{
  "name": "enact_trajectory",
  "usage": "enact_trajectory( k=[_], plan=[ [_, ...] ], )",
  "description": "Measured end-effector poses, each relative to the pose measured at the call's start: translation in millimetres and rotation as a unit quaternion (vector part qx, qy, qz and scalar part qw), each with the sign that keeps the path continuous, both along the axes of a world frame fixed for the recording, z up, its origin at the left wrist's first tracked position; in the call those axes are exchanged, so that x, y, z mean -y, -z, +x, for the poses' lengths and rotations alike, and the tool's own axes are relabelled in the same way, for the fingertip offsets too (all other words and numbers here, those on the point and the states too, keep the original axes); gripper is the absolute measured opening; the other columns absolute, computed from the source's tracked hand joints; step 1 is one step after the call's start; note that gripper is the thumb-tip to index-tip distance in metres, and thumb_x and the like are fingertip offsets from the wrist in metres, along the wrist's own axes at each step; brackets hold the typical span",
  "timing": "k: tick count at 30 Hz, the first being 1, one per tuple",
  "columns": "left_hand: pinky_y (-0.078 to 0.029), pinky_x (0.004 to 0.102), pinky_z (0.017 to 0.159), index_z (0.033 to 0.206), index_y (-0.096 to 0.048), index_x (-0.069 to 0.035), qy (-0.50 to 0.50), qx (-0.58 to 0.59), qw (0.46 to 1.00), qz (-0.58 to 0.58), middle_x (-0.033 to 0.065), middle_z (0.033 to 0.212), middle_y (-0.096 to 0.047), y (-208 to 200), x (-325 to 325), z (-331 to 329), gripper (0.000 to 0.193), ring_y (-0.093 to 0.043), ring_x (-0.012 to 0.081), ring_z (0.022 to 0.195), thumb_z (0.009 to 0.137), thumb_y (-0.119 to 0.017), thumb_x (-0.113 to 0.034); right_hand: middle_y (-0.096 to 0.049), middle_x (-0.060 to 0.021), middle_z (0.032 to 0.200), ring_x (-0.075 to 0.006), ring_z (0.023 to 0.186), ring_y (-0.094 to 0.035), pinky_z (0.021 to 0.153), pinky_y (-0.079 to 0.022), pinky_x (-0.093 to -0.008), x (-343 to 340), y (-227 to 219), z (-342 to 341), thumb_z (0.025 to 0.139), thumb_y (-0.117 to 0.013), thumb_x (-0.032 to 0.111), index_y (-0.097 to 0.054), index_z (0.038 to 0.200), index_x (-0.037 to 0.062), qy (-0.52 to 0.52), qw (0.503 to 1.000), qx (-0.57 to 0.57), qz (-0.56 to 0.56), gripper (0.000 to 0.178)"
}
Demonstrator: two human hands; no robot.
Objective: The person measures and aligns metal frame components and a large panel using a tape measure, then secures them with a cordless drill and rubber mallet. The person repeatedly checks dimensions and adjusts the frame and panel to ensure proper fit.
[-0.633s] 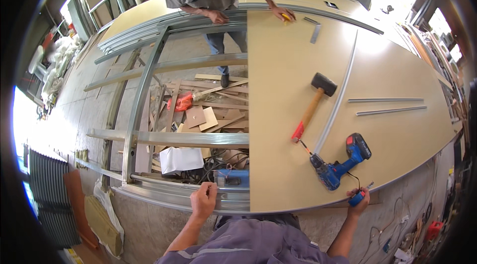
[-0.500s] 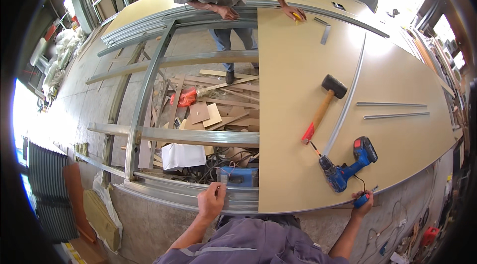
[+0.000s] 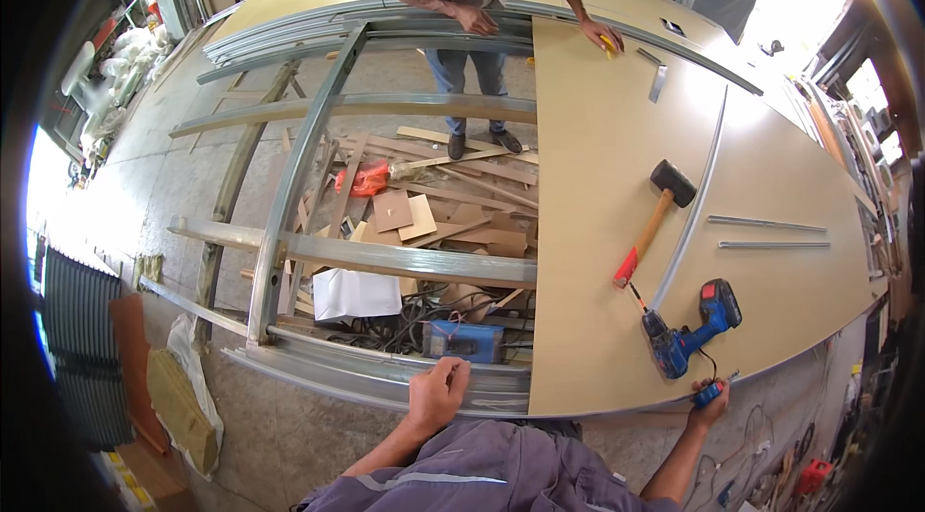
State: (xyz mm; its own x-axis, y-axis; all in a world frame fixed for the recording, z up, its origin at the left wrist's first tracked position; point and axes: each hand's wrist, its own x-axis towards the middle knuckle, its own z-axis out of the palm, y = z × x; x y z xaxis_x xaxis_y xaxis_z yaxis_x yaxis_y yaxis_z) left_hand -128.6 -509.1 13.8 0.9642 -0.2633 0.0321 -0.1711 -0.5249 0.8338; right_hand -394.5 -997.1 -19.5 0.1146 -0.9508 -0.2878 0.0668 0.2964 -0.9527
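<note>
My left hand [image 3: 436,394] is at the near rail of the metal frame [image 3: 385,377], fingers pinched together. What it pinches, if anything, I cannot make out. My right hand [image 3: 711,396], at the near edge of the beige panel [image 3: 597,339], is closed round a small blue and black tape measure [image 3: 708,393] with a black cord loop. Beside it on the panel lies a blue cordless drill [image 3: 686,334] with a long bit fitted. A rubber mallet [image 3: 655,215], black-headed with a wooden, red-ended handle, lies further in, next to a long thin metal strip [image 3: 696,199].
Opposite stands a co-worker, one hand [image 3: 601,34] holding something yellow on the panel. Two short metal strips [image 3: 771,244] lie at right. Through the frame show wood offcuts [image 3: 434,213], a red bag [image 3: 362,179], a white box [image 3: 355,294] and a blue machine [image 3: 464,341] among cables.
The whole view has shifted, so the frame and panel sit further right in it. Both my hands keep their grips and places at the near edge. More of the co-worker's feet shows.
</note>
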Motion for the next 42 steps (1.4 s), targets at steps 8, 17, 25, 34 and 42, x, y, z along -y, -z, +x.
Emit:
enact_trajectory(
  k=[8,17,25,34,42],
  plan=[
    [-0.049,0.0379,0.055,0.094,-0.066,-0.007,0.007,-0.017,1.000,0.005,0.0134,0.069,-0.066,-3.3,-1.2,-1.5,0.012,-0.067,0.0304,0.062,0.092,-0.069,-0.019,-0.060,-0.0084,0.074,-0.0207,0.057,-0.059,0.054,-0.053,-0.0351,2.5,9.5,-5.7,0.099,-0.048,0.031,-0.056,0.091,0.0086,0.004,1.000,0.023,-0.019,0.025],
    [-0.048,0.0359,0.058,0.095,-0.067,-0.005,-0.008,-0.049,0.999,0.001,0.0138,0.068,-0.064,4.4,3.5,-4.9,0.013,-0.062,0.0256,0.059,0.094,-0.065,-0.017,-0.061,-0.0105,0.072,-0.0223,0.059,-0.063,0.055,-0.057,-0.0383,10.4,28.9,-11.1,0.095,-0.050,0.025,-0.060,0.089,0.0048,0.024,0.997,0.019,-0.077,0.023],
    [-0.045,0.0286,0.055,0.094,-0.065,0.001,-0.002,-0.057,0.998,-0.002,0.0064,0.066,-0.061,9.3,8.1,-4.6,0.017,-0.056,0.0110,0.058,0.098,-0.059,-0.015,-0.062,-0.0143,0.072,-0.0250,0.057,-0.064,0.053,-0.059,-0.0378,-0.6,9.3,-0.2,0.095,-0.049,0.025,-0.059,0.092,0.0000,0.023,0.997,0.049,-0.046,0.027],
    [-0.049,0.0266,0.063,0.099,-0.064,0.001,0.127,-0.042,0.986,-0.100,0.0060,0.074,-0.062,-12.3,95.3,-33.5,0.013,-0.059,0.0127,0.065,0.099,-0.058,-0.010,-0.064,-0.0164,0.072,-0.0271,0.057,-0.067,0.054,-0.060,-0.0374,-6.4,0.1,-1.7,0.096,-0.050,0.027,-0.058,0.089,-0.0002,-0.007,0.995,0.094,-0.043,0.029],
    [-0.052,0.0350,0.073,0.101,-0.065,-0.001,0.368,0.021,0.924,-0.096,0.0138,0.091,-0.064,-28.6,232.8,-122.6,0.014,-0.064,0.0254,0.080,0.088,-0.068,-0.005,-0.063,-0.0136,0.074,-0.0256,0.063,-0.067,0.054,-0.056,-0.0377,-1.9,13.7,-59.2,0.095,-0.052,0.027,-0.058,0.089,0.0016,-0.034,0.971,0.228,0.058,0.027]
  ],
)
